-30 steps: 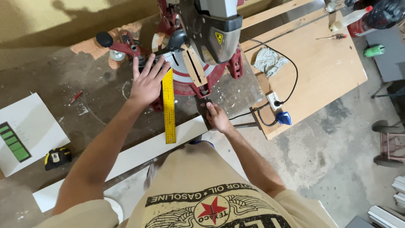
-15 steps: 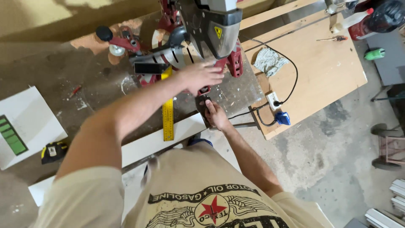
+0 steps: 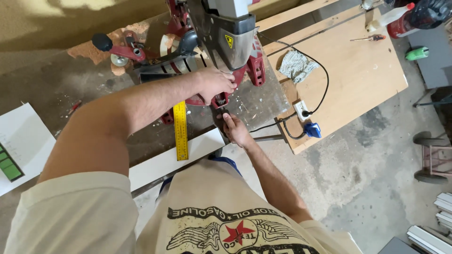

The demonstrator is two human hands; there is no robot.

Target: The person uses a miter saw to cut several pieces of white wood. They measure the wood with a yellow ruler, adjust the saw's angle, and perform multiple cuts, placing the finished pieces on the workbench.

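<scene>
A red and grey mitre saw point(image 3: 226, 42) stands on a dusty dark bench point(image 3: 70, 89). My left arm crosses over a yellow ruler point(image 3: 180, 131), and my left hand point(image 3: 217, 84) has its fingers curled on the red front of the saw's base. Just below it, my right hand point(image 3: 235, 130) grips the dark lever point(image 3: 219, 116) that sticks out from the saw's front. A white board point(image 3: 162, 162) lies along the bench's near edge, with the ruler's lower end resting on it.
To the right is a wooden table point(image 3: 358, 75) with a rag point(image 3: 297, 66), a white socket block point(image 3: 302, 111), a blue plug point(image 3: 312, 130), a black cable and a screwdriver point(image 3: 367, 38). A white sheet with green blocks point(image 3: 19, 146) lies at the left. A wheeled cart point(image 3: 431, 157) stands on the concrete floor.
My left hand has left the bench beside the ruler and swung right, across the ruler, onto the front of the saw. My right hand has stayed on the lever.
</scene>
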